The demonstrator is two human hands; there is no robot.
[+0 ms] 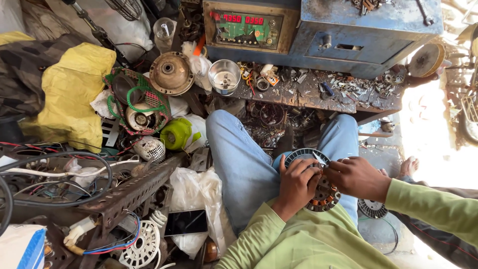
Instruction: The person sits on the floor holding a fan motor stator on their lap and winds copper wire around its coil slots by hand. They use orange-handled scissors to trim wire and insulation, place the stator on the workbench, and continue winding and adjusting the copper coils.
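Cluttered repair shop, littered bench (pixel 318 97) ahead. Motor stator (pixel 318 192) on lap, below bench. Left hand (pixel 297 185) clamped on stator; right hand (pixel 357 177) pinches small blade (pixel 320 159). Risk: blade slips, nicks windings or fingers.

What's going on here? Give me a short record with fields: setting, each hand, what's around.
Setting: cluttered workshop, person seated in blue jeans
Left hand: rests on a round motor stator with copper windings, held in the lap
Right hand: at the stator's upper edge, fingers pinching a small thin metal piece
Ahead: blue machine with a red digit display
Bench: wooden ledge strewn with small metal parts, steel cup
Left side: yellow cloth, cables, green casing
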